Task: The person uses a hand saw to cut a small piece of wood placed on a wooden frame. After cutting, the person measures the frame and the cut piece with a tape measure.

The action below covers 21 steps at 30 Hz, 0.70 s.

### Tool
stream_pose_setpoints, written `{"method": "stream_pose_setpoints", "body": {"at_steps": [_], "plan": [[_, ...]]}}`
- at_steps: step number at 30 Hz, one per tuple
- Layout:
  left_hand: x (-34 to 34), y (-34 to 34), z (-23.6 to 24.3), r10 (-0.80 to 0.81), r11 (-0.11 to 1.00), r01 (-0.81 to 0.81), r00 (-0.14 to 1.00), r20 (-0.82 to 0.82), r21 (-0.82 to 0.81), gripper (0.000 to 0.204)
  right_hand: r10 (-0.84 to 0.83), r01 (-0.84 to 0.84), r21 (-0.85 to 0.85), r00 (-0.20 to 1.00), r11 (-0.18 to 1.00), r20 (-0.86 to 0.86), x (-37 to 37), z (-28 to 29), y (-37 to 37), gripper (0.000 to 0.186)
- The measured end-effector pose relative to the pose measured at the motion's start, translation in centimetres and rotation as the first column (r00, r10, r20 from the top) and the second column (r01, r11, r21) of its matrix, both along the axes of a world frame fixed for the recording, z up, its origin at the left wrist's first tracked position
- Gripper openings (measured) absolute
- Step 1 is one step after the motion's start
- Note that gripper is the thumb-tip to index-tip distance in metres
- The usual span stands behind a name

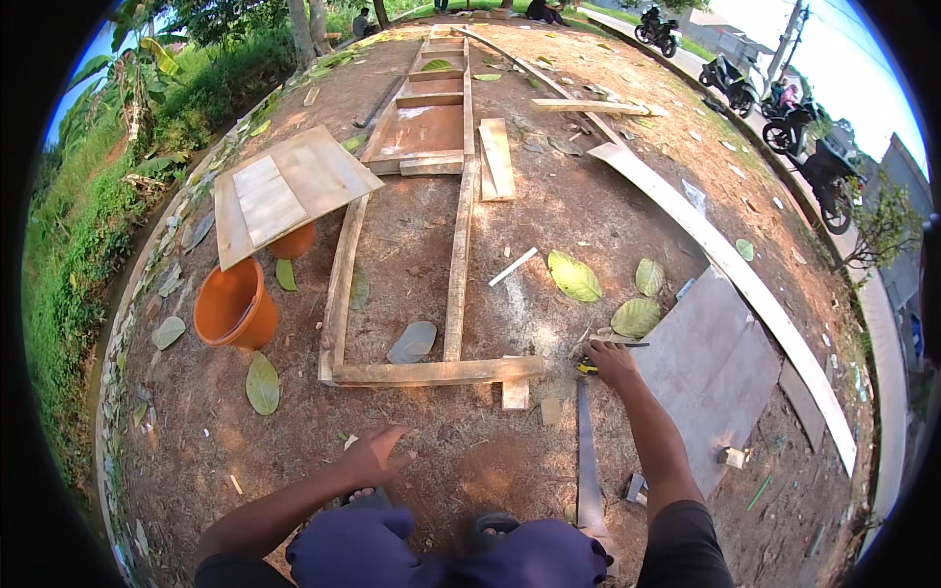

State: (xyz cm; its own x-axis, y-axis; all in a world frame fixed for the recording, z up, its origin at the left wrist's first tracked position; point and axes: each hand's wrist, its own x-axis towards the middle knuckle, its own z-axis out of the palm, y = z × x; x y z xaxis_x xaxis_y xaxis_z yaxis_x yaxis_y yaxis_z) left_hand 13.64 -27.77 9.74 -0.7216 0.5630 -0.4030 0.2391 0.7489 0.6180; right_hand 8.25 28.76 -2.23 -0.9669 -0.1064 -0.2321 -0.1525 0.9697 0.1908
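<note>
One yellow-and-black tape measure (pixel 587 365) in the right hand (pixel 616 365), low over the dirt (pixel 470 431), just right of the end crosspiece (pixel 431 373) on the wooden frame (pixel 460 274). Seems pinched from above in a half-curled grip, with a thin dark stick (pixel 636 344) jutting rightward. Way nearer the crosspiece's right tip than the left hand (pixel 377 458), held spread, apparently empty. As for that crosspiece, runs left to right, across the frame's long axis.

dirt ground (pixel 549 461) carries a wooden frame (pixel 463 225) and leaves (pixel 574 276).

No lettering, number or sign can be made out on anything here.
</note>
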Motion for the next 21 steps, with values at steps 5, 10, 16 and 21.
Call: {"method": "stream_pose_setpoints", "body": {"at_steps": [5,10,16,21], "plan": [[-0.7,4.0,-4.6,0.120,0.909,-0.191,0.971,0.205,0.371,0.069,-0.244,0.148,-0.441,0.955,0.885,-0.170,0.3,6.0,-7.9,0.073],[-4.7,9.9,-4.2,0.198,0.582,-0.557,0.803,0.562,0.592,0.065,-0.127,0.053,-0.616,0.989,0.786,-0.077,-0.3,13.0,-15.4,0.074],[-6.2,8.9,-4.8,0.083,0.488,-0.749,0.550,0.831,0.448,0.040,0.194,0.047,-0.624,0.930,0.780,0.312,-0.7,17.6,-28.6,0.050],[-4.2,5.6,-6.9,-0.019,0.397,-0.870,0.310,0.951,0.291,0.032,0.265,0.047,-0.665,0.895,0.745,0.360,0.2,15.7,-31.5,0.048]]}}
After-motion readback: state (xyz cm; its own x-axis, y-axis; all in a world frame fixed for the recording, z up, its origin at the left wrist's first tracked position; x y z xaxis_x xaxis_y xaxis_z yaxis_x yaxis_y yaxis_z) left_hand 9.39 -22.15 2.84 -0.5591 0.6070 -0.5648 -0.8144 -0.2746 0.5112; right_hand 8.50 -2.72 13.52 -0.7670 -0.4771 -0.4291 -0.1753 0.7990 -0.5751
